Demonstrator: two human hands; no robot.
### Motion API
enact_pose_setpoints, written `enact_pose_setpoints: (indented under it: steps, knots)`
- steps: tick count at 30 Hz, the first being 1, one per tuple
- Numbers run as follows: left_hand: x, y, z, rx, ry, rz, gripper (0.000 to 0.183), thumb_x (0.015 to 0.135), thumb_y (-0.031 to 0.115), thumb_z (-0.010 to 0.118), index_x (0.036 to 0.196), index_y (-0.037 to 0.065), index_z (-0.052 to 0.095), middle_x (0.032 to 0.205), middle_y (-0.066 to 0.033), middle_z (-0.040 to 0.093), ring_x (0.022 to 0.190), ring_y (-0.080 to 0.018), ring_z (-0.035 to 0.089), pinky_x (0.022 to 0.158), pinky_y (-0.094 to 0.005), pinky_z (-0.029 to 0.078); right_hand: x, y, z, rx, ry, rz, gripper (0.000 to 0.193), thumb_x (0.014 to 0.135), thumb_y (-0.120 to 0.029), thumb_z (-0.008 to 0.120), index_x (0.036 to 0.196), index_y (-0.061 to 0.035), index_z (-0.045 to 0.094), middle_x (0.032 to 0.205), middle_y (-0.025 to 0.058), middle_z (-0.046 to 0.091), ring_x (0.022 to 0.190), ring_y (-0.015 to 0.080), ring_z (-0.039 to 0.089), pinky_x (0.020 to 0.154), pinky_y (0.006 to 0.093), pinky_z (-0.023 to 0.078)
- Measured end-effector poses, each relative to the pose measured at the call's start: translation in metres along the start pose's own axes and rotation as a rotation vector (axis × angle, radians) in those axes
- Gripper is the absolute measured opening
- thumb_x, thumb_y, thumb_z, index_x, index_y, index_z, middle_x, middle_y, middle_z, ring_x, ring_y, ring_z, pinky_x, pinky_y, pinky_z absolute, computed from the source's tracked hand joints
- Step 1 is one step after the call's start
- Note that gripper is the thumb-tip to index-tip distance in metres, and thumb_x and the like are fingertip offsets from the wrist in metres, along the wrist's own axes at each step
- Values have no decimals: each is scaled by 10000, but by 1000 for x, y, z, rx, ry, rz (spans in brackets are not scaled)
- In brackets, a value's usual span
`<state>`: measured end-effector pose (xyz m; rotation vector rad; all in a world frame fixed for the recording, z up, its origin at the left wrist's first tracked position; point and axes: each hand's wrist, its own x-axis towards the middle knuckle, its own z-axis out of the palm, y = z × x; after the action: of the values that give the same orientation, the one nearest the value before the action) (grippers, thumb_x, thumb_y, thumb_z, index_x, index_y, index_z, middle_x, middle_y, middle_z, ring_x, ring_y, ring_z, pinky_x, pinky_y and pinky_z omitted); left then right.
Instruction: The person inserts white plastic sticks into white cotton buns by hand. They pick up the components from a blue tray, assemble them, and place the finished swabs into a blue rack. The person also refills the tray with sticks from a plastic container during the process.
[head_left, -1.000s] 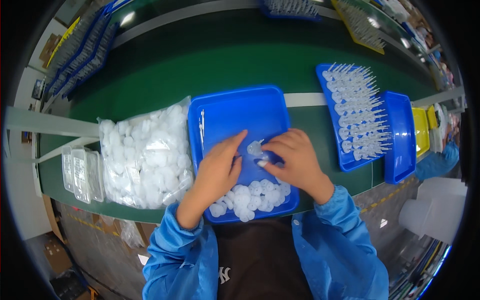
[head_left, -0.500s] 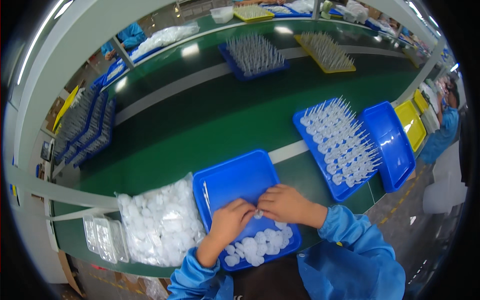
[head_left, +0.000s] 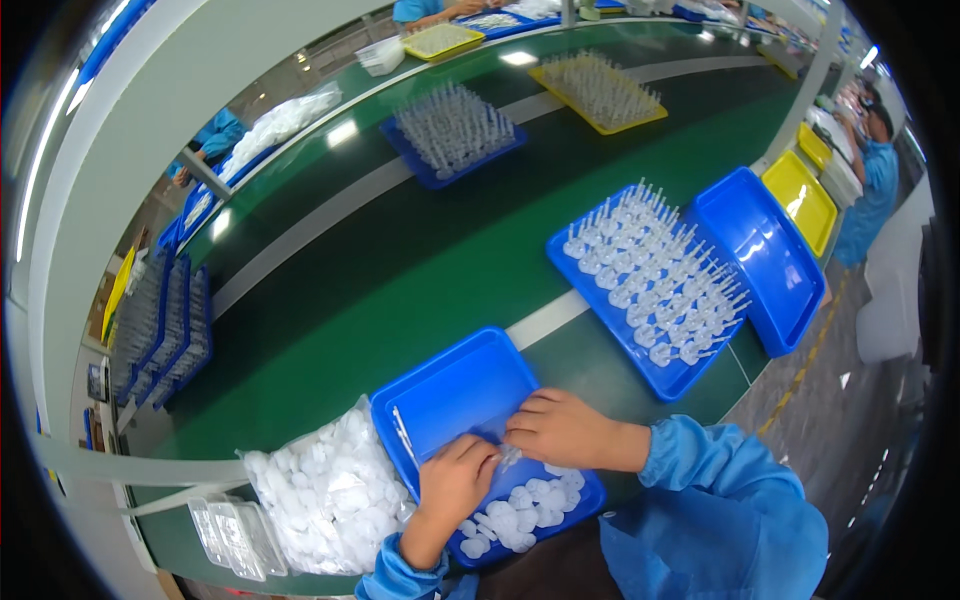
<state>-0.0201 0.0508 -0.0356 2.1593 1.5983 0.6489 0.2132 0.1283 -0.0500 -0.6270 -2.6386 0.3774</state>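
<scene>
Over a blue tray (head_left: 455, 368) close in front of me, my two hands almost meet. A small clear plastic piece (head_left: 510, 455) shows between them, under the fingertips of my right hand (head_left: 568, 430), which is closed on it. My left hand (head_left: 458, 485) has its fingers bent together right beside the piece; whatever they pinch is hidden. White round perforated discs (head_left: 525, 513) lie heaped in the near part of the tray. A few thin white sticks (head_left: 402, 432) rest along its left side.
Left of the tray lies a clear bag (head_left: 325, 490) of white discs, beside clear plastic boxes (head_left: 237, 537). To the right stand a blue tray of upright clear stemmed parts (head_left: 650, 285) and another blue tray (head_left: 765, 265). Filled trays (head_left: 455, 130) sit farther back; co-workers (head_left: 868, 190) are beyond.
The view has shifted, so the far trays sit further left in the picture. My fingertips have drawn slightly apart, with the clear piece still between my hands.
</scene>
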Motion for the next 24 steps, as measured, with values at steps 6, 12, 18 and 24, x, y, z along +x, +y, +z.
enact_pose_setpoints:
  steps: [6, 12, 18, 24]
  knots:
    - [-4, -14, -2, -249, 225, -250, 146, 870, 36, 838, 1001, 76, 785, 955, -87, 763, 676, -196, 697, 580, -318, 541, -47, -36, -25, 196, 202, 68, 212, 856, -219, 719, 1050, -138, 748, 963, -4, 685, 969, 213, 691, 943, 395, 523]
    - [73, 59, 12, -143, -33, 44, 164, 851, 32, 858, 991, 67, 779, 887, -68, 753, 614, -142, 634, 548, -292, 493, -26, -92, 26, 336, 182, -328, 117, 879, -236, 673, 906, -131, 718, 849, 30, 677, 848, 223, 684, 773, 391, 493]
    - [138, 129, 83, -204, -119, 410, 158, 841, 115, 874, 978, 127, 797, 844, -23, 726, 587, -184, 648, 532, -332, 500, -9, -119, 90, 405, 188, -484, 165, 858, -237, 697, 792, -96, 754, 783, 78, 736, 730, 297, 732, 640, 460, 561]
    - [153, 140, 132, -111, -154, 435, 145, 847, 106, 842, 984, 142, 812, 770, -12, 668, 632, -200, 684, 567, -348, 529, -14, -124, 94, 445, 133, -619, 170, 845, -223, 718, 782, -91, 804, 809, 91, 773, 712, 309, 748, 622, 477, 608]
